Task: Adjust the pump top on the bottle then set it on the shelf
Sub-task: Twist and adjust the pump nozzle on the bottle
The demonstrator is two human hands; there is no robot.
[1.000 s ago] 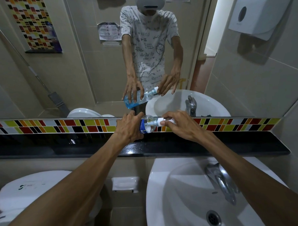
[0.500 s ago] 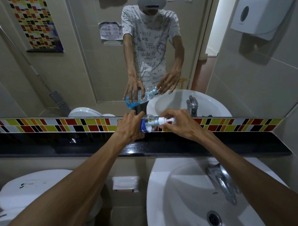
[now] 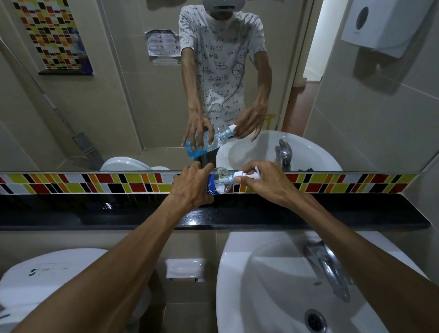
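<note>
A clear plastic bottle [image 3: 220,183] with a blue label and blue liquid lies tilted on its side in the air above the black shelf [image 3: 339,212]. My left hand [image 3: 191,187] wraps around its body and hides the lower part. The white pump top [image 3: 246,176] points to the right, and my right hand [image 3: 264,183] pinches it at the collar with thumb and fingers. The mirror above repeats both hands and the bottle.
A white basin [image 3: 262,289] with a chrome tap [image 3: 326,269] lies under the shelf on the right. A white toilet cistern [image 3: 50,274] stands lower left. Coloured mosaic tiles [image 3: 89,183] back the shelf. A paper dispenser [image 3: 387,18] hangs upper right.
My right hand's fingers have shifted along the pump top, so more of the white nozzle shows. The bottle and my left hand have hardly moved.
</note>
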